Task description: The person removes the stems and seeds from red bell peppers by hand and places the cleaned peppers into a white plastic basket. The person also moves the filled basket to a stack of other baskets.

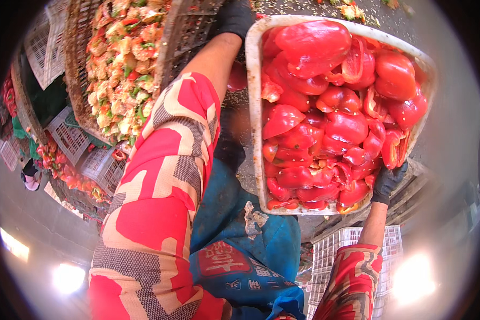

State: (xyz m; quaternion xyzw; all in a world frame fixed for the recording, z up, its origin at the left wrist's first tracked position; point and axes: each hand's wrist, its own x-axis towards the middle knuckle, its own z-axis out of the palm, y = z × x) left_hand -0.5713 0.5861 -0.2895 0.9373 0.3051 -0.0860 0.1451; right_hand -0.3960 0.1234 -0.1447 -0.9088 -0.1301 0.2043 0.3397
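Note:
Before me a white plastic tub is heaped with cut red bell peppers, mostly halves and pieces. My right hand, in a black glove, is at the tub's near right corner, against a red pepper half; its fingers are partly hidden, so I cannot tell whether it grips the pepper or the rim. My left hand, also black-gloved, reaches past the tub's far left corner. Its fingers are cut off by the top edge of the view. A red pepper lies below my left wrist, beside the tub.
Left of my arm, a dirty crate holds pepper cores with seeds. White plastic crates and more red peppers lie farther left. White crates stand near my right forearm. Seeds are scattered on the dark surface beyond the tub.

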